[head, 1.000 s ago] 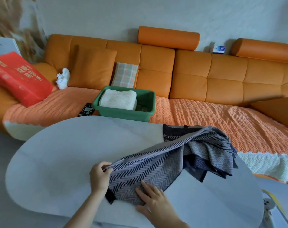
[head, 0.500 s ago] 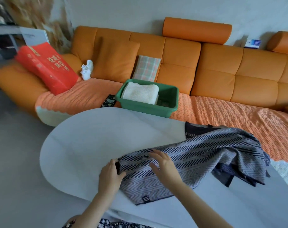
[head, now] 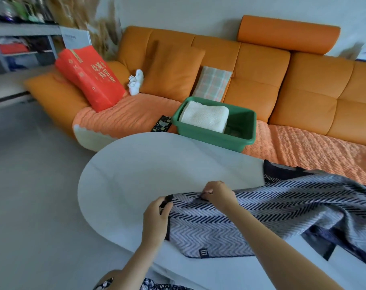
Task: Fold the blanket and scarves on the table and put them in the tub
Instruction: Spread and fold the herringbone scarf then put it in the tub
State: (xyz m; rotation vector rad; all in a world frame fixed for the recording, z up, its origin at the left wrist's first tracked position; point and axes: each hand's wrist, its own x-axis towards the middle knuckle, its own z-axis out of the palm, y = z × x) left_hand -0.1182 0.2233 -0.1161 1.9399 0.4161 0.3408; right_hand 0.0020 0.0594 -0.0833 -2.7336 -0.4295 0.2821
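We are holding the herringbone scarf (head: pixel 272 214) with both hands on the white table (head: pixel 140 168). Our left hand (head: pixel 156 218) is curling fingers and thumb round the scarf's left end. Our right hand (head: pixel 218 194) is pinching the far edge just beside it with bent fingers. The scarf is trailing off rightward in loose folds. Beyond the table, the green tub (head: pixel 246 141) is sitting on the sofa (head: pixel 303 97), holding a folded cream blanket (head: pixel 205 116).
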